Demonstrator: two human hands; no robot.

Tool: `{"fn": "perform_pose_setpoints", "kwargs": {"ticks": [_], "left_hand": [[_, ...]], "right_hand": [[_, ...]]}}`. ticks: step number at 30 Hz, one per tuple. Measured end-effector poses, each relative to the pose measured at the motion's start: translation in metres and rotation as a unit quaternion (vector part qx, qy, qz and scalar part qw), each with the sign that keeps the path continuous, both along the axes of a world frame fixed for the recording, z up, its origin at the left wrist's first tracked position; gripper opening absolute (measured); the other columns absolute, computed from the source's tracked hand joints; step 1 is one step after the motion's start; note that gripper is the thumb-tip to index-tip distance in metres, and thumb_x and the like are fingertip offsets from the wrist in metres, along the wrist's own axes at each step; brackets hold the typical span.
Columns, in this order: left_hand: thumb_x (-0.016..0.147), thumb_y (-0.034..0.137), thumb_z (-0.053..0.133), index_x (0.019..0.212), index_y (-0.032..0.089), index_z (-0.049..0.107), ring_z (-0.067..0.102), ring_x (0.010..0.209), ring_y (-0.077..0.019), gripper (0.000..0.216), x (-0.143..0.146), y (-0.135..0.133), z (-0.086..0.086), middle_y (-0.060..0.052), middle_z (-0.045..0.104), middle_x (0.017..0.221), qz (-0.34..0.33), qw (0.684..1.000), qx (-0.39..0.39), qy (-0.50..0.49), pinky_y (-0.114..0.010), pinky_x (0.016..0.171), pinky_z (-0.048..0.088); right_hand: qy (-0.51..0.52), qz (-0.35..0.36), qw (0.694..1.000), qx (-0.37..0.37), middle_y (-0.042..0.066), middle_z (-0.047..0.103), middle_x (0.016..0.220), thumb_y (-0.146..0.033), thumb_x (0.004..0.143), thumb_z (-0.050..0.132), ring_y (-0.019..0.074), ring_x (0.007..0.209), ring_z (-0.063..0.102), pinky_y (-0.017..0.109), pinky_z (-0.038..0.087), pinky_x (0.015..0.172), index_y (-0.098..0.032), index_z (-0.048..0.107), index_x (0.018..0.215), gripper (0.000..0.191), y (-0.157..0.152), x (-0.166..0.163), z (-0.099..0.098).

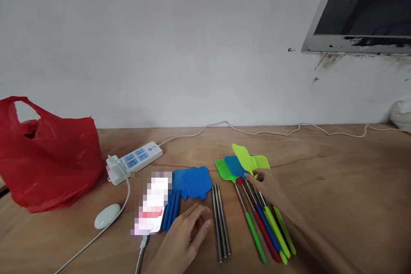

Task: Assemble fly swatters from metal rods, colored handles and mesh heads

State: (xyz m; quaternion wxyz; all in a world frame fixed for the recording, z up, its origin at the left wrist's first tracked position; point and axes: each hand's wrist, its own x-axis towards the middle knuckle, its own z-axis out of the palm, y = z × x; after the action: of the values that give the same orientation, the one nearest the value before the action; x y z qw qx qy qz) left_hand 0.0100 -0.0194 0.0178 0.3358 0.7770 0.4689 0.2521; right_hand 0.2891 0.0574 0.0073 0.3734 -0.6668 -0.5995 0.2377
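Observation:
My right hand (266, 186) pinches a yellow-green fly swatter (243, 158) near the neck, its head tilted over the others. Beneath it lies a fanned pile of finished fly swatters: a green one (255, 237), a red-handled one (268, 239), a blue-handled one and other yellow-green ones. My left hand (184, 237) hovers empty, thumb and fingers apart, between several blue handles (171, 212) and three metal rods (221, 222). Above it, loose blue swatter heads (197, 182) lie overlapping on the wooden table (340, 180).
A lit phone (154, 203), blurred in part, charges by a cable left of the blue handles. Farther left are a white power strip (138, 160), a white oval object (107, 216) and a red plastic bag (51, 158). A white cord (257, 132) runs along the wall.

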Motion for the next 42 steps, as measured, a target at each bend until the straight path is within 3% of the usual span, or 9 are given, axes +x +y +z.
{"fn": "perform_pose_setpoints", "kwargs": {"ticks": [3,6,10,15,17,20,24,33,42], "left_hand": [[0.102,0.034,0.044,0.1,0.024,0.059,0.062,0.08,-0.0178,0.018,-0.001,0.004,-0.001,-0.001,0.067,0.096,-0.011,1.0,-0.004,0.011,-0.027,0.072,0.045],[0.101,0.033,0.044,0.101,0.024,0.059,0.061,0.078,-0.0181,0.017,-0.004,0.007,0.0,-0.002,0.067,0.095,-0.007,1.0,-0.004,0.024,-0.028,0.072,0.045],[0.101,0.033,0.043,0.103,0.024,0.058,0.062,0.081,-0.0191,0.018,-0.01,0.009,0.001,-0.003,0.067,0.098,0.0,1.0,-0.007,0.024,-0.028,0.073,0.046],[0.101,0.033,0.043,0.103,0.024,0.059,0.064,0.088,-0.0203,0.018,-0.01,0.011,-0.004,-0.004,0.067,0.1,-0.004,1.0,-0.002,0.008,-0.029,0.078,0.048],[0.101,0.034,0.044,0.103,0.024,0.059,0.065,0.089,-0.0204,0.018,-0.008,0.01,-0.006,-0.003,0.068,0.101,-0.006,1.0,-0.003,0.006,-0.029,0.079,0.048],[0.101,0.033,0.044,0.103,0.025,0.06,0.065,0.091,-0.0205,0.018,-0.007,0.009,-0.007,-0.003,0.068,0.101,-0.007,1.0,-0.005,0.008,-0.029,0.08,0.048],[0.101,0.033,0.044,0.101,0.024,0.06,0.064,0.087,-0.0202,0.019,-0.011,0.009,-0.006,-0.002,0.068,0.097,-0.006,1.0,-0.005,0.016,-0.029,0.078,0.048],[0.1,0.032,0.044,0.102,0.025,0.061,0.065,0.091,-0.0207,0.018,-0.012,0.011,-0.011,-0.003,0.069,0.101,-0.011,1.0,-0.002,0.012,-0.028,0.08,0.049],[0.101,0.032,0.044,0.101,0.025,0.06,0.065,0.091,-0.0205,0.018,-0.011,0.012,-0.009,-0.002,0.069,0.1,-0.014,0.999,-0.019,0.027,-0.029,0.081,0.047]], "right_hand": [[-0.109,-0.009,0.994,-0.006,0.003,0.058,0.052,-0.043,0.077,0.068,0.0209,0.056,0.055,0.029,0.031,0.055,-0.022,0.055,0.053,0.034,-0.005,-0.005,-0.002],[-0.183,-0.026,0.983,-0.008,0.012,0.069,0.077,-0.038,0.084,0.06,0.0294,0.076,0.064,0.033,0.038,0.064,-0.018,0.069,0.078,0.023,-0.015,-0.008,0.0],[-0.334,-0.076,0.94,-0.003,0.025,0.064,0.121,-0.056,0.086,0.053,0.0442,0.11,0.059,0.048,0.043,0.083,-0.012,0.058,0.129,0.061,-0.031,-0.011,-0.003],[-0.413,-0.11,0.902,-0.06,0.036,0.047,0.139,-0.076,0.076,0.052,0.0539,0.116,0.053,0.059,0.043,0.085,-0.004,0.04,0.146,0.101,-0.044,-0.024,-0.021],[-0.424,-0.101,0.897,-0.069,0.035,0.05,0.137,-0.066,0.08,0.057,0.0514,0.114,0.055,0.056,0.044,0.083,-0.002,0.038,0.146,0.094,-0.043,-0.03,-0.025],[-0.422,-0.068,0.903,-0.045,0.026,0.065,0.117,-0.032,0.088,0.055,0.0392,0.104,0.063,0.045,0.046,0.082,-0.004,0.036,0.147,0.068,-0.037,-0.032,-0.025],[-0.419,-0.05,0.906,-0.026,0.019,0.07,0.103,-0.009,0.087,0.047,0.032,0.095,0.066,0.037,0.045,0.076,-0.005,0.031,0.15,0.066,-0.028,-0.025,-0.025],[-0.413,-0.046,0.908,-0.047,0.015,0.072,0.104,-0.021,0.09,0.054,0.0327,0.093,0.068,0.037,0.044,0.074,-0.012,0.045,0.142,0.054,-0.031,-0.017,-0.024],[-0.419,-0.038,0.904,-0.069,0.012,0.075,0.09,-0.017,0.092,0.054,0.0299,0.08,0.071,0.033,0.041,0.065,-0.015,0.054,0.136,0.045,-0.029,-0.013,-0.013]]}}
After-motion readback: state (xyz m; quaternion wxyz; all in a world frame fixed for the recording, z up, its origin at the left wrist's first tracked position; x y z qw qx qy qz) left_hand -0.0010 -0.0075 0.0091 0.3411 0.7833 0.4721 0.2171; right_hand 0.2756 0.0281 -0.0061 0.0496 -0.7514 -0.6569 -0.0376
